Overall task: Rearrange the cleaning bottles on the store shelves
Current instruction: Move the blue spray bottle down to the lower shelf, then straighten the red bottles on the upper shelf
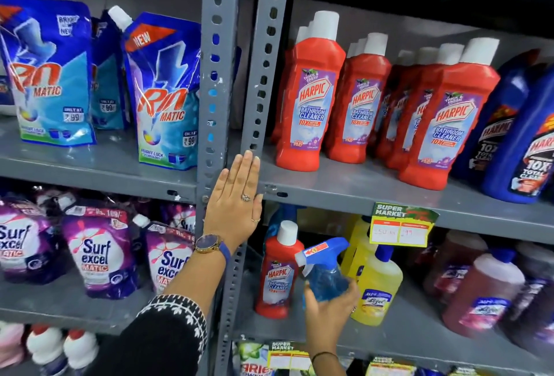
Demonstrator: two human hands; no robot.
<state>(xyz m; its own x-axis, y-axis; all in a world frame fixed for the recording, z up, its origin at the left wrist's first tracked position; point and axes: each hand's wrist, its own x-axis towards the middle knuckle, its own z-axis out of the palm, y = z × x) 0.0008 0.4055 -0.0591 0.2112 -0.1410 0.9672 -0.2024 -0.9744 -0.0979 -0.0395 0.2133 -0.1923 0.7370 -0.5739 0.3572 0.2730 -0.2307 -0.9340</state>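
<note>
My right hand [328, 312] grips a blue trigger spray bottle [325, 270] at the front of the lower right shelf. Just left of it stands a single red Harpic bathroom cleaner bottle [277, 273] with a white cap. My left hand [236, 203] lies flat and empty against the grey upright post [221, 75], fingers together and pointing up. On the shelf above stand several red Harpic bottles [311, 96] in rows, with dark blue Harpic bottles [521, 141] at the right end.
Yellow Lizol bottles [376, 282] stand right of the spray bottle, reddish ones [482, 294] farther right. A price tag [400, 224] hangs from the upper shelf edge. The left bay holds Rin pouches [165, 90] above and Surf Excel pouches [99, 252] below.
</note>
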